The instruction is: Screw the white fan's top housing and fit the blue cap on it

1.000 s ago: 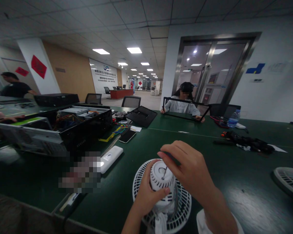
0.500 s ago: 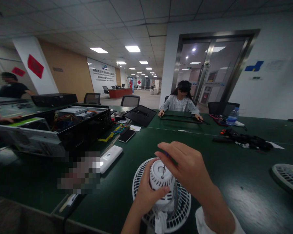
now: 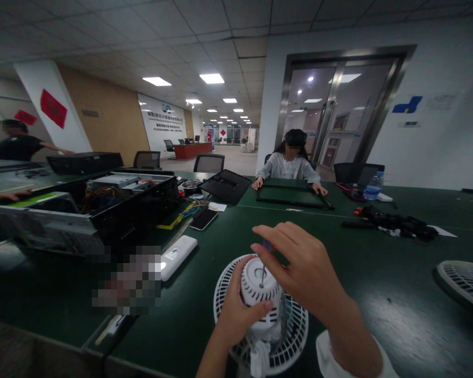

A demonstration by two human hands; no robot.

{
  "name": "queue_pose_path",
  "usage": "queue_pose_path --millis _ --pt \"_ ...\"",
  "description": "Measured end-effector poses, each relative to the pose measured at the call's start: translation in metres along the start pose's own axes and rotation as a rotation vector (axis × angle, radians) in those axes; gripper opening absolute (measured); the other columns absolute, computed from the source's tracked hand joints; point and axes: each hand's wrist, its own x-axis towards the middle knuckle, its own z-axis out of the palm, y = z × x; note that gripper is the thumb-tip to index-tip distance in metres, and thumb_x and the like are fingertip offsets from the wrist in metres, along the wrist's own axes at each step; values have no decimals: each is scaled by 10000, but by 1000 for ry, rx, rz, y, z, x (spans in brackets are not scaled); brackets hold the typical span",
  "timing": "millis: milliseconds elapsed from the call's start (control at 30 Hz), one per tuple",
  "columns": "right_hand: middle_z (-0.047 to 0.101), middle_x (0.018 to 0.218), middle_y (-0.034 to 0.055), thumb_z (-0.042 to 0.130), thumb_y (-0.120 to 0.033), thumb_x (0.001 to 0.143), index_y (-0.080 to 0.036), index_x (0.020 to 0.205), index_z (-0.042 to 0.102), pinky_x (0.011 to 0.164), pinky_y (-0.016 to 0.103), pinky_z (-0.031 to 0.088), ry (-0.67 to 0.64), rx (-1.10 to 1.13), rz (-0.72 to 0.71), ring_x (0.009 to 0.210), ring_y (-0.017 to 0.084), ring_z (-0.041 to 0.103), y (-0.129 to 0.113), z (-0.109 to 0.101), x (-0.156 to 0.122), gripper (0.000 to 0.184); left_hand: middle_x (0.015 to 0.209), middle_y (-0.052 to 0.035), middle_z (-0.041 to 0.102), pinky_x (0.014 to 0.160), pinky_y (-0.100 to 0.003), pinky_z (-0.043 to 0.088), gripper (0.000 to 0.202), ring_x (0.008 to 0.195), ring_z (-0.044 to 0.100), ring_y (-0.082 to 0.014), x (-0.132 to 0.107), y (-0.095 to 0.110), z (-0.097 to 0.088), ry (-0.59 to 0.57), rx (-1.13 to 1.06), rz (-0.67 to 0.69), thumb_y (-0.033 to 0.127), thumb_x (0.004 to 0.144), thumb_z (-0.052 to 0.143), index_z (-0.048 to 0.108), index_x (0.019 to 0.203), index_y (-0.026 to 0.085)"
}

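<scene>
Spreading the left hand [image 3: 236,313] around a white, rounded, slotted plastic motor housing [image 3: 254,281], curving the fingers along its left side and laying the thumb across its near right side. Holding in the right hand [image 3: 301,257], with bent fingers and thumb set narrowly, a screwdriver [image 3: 264,275] with a thin metal shaft, hiding most of its handle and standing its tip on the upturned end of the housing. Positioning the housing over a round, white, open-barred fan grille [image 3: 297,336], on the near middle of a dark green table [image 3: 173,325]. Having a second white grille [image 3: 467,278] lying well apart, at right. Seeing, to the left, a long white plastic device [image 3: 179,257] near a dark-screened phone [image 3: 204,219], with thin multicoloured cables [image 3: 189,210] beyond. Looking left into an open black-and-silver metal computer case [image 3: 137,215], containing coloured wires [image 3: 94,197] and silver boxed parts [image 3: 111,184], with a co-worker's hand [image 3: 2,196] at its left end. Finding a shallow, round metal bowl [image 3: 192,184] beyond the cables, being unable to make out any contents. Viewing, right of the bowl, a flat black panel [image 3: 226,186] lying tilted. Facing, across the table, a seated person [image 3: 286,165] in a grey top, with both hands on a thin black rectangular frame [image 3: 295,203]. Noticing at far right a clear plastic bottle [image 3: 373,188] standing upright, being unable to tell how full, and nearer, a tangled black bundle [image 3: 404,223] with an orange tip.
</scene>
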Motion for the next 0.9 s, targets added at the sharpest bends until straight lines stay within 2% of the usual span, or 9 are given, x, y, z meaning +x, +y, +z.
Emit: queue_pose_path --millis 100,167,267,367,433,533,700,767,900 --pt "613 968 102 389 -166 873 -141 1118 549 726 326 477 -80 95 38 874 184 563 1 -6 -2 294 1261 -84 510 1007 -399 353 701 1177 463 -282 0 0 0 -6 -6 14 292 608 718 398 1224 196" --pt "614 1019 98 369 -119 867 -144 1132 533 780 322 473 -87 153 16 936 175 561 2 -10 -3 313 1251 -77 518 1002 -385 360 689 1170 471 -274 1 1 0 -5 -13 25 278 609 719 405 1217 201" --pt "641 945 75 420 -123 861 -138 1059 555 750 278 472 -44 160 -30 869 155 583 3 -10 -2 240 1243 -71 526 991 -367 375 688 1157 486 -264 1 1 0 -8 -42 15 269 611 720 400 1217 209" --pt "618 730 45 481 -202 859 -135 888 591 597 257 447 45 43 -38 660 145 562 2 -5 -1 132 1244 -69 529 988 -357 382 697 1158 491 -261 1 1 0 -6 -62 1 272 606 726 396 1217 211" --pt "575 634 26 486 -251 864 -141 810 598 544 259 418 69 -16 -42 585 141 527 2 -2 0 166 1243 -70 533 993 -356 379 701 1161 490 -263 1 0 0 -3 -59 5 275 604 728 397 1219 211" --pt "589 696 48 472 -264 871 -134 885 616 591 278 435 34 -4 -27 653 160 542 2 -2 -1 194 1246 -68 533 994 -355 379 706 1161 490 -265 2 -1 -1 0 -50 18 275 602 729 400 1224 213" --pt "625 928 89 436 -112 844 -115 1037 579 745 286 458 0 132 -20 852 166 565 2 -9 -2 240 1228 -61 545 982 -351 392 695 1147 502 -258 0 -1 -1 -13 -37 26 274 607 728 408 1221 220" --pt "637 879 72 459 -106 831 -117 1000 581 722 261 457 19 159 -53 814 152 571 1 -9 -1 209 1231 -59 543 981 -348 394 697 1146 504 -253 0 -1 -1 -17 -42 21 280 613 726 399 1226 223" --pt "575 648 21 508 -206 844 -138 818 592 535 241 403 73 47 -77 588 129 515 1 -4 1 111 1253 -68 529 991 -351 386 697 1169 486 -260 0 -3 -1 -13 -42 22 297 618 722 395 1227 214"
